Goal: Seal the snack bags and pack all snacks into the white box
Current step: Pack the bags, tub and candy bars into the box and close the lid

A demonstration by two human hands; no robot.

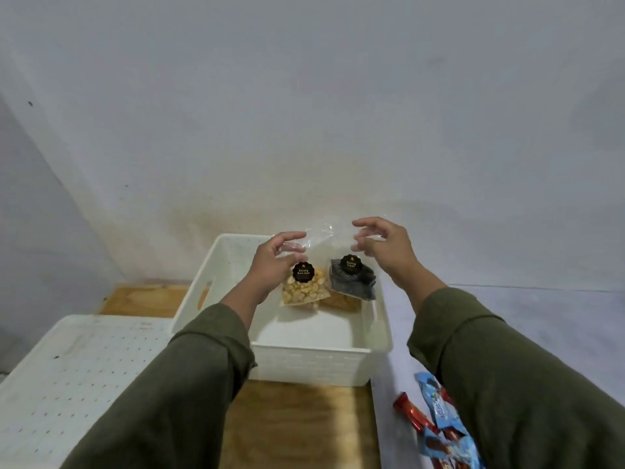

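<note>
The white box (297,346) sits on a wooden table (297,424), with a white lid (77,374) to its left. Above the box, the left hand (275,262) grips a nut bag (304,286) and the right hand (382,245) pinches a dark snack bag (353,279). Blue and red wrappers (436,424) lie on the right
</note>
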